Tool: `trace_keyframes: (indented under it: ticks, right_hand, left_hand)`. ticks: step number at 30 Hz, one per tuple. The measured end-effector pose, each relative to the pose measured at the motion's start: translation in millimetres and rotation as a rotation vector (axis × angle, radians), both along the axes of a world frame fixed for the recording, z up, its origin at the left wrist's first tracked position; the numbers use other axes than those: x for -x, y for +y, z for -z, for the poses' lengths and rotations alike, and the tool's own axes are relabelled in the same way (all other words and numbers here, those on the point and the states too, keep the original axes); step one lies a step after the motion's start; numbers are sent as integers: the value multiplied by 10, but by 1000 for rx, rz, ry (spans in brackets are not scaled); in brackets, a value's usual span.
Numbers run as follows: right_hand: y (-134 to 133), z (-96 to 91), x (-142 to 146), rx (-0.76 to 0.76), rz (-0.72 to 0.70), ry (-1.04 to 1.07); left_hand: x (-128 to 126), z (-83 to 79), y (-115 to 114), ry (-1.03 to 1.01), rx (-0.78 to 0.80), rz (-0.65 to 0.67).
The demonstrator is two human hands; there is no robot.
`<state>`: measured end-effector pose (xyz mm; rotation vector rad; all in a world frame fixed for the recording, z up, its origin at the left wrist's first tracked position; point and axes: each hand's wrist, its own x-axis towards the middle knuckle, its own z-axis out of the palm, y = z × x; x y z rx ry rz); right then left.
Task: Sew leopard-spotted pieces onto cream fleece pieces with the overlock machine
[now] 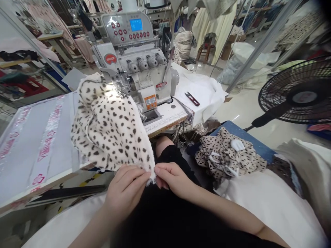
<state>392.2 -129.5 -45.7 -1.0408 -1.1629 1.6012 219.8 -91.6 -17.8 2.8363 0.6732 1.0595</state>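
Pinches the near corner of cream, black-spotted plush fabric (pixel 119 134) between the fingertips of left hand (pixel 128 184) and right hand (pixel 170 177). Spread beside a white metal sewing machine (pixel 148 81) with red badge (pixel 110 59), apparently reading BRUCE, and orange label (pixel 150 102), too small to read. Rightward: dark-red-handled snips (pixel 192 97), round black fan (pixel 301 96).
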Motion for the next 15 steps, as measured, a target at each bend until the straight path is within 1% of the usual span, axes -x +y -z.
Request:
trace_keyframes:
  ticks: [5, 10, 13, 15]
  right_hand:
    - [29, 12, 6, 41, 17, 6]
    - [60, 34, -7, 201, -15, 210]
    - [69, 68, -17, 265, -32, 321]
    - [75, 83, -20, 284, -24, 353]
  left_hand:
    - [-7, 15, 4, 19, -3, -4]
    - [0, 46, 9, 58, 24, -13]
    - [-3, 52, 8, 64, 25, -2]
    - [-10, 47, 6, 66, 4, 5]
